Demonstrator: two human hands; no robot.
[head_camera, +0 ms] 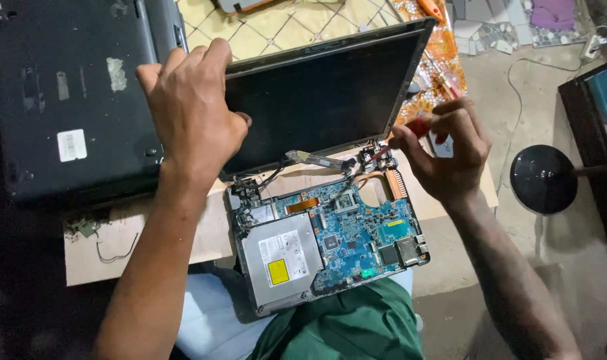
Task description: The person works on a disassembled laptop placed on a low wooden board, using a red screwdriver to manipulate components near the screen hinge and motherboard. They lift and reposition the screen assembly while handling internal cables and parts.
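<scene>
An opened laptop base [330, 243] rests across the person's lap on a green cloth [357, 327], its blue circuit board [357, 233] bare and a silver optical drive [281, 257] with a yellow sticker set in its near left corner. A sheet of cardboard [117, 243] lies under the base. The right hand [447, 150] is closed around a red-handled screwdriver [415, 128], whose tip meets the right hinge [373, 157]. The left hand [193, 110] curls over the upper left edge of the dark screen panel [317, 93], holding it upright. Beyond to the left lies another black laptop [70, 93], bottom side up. A round black stool [543, 179] stands on the floor to the right
</scene>
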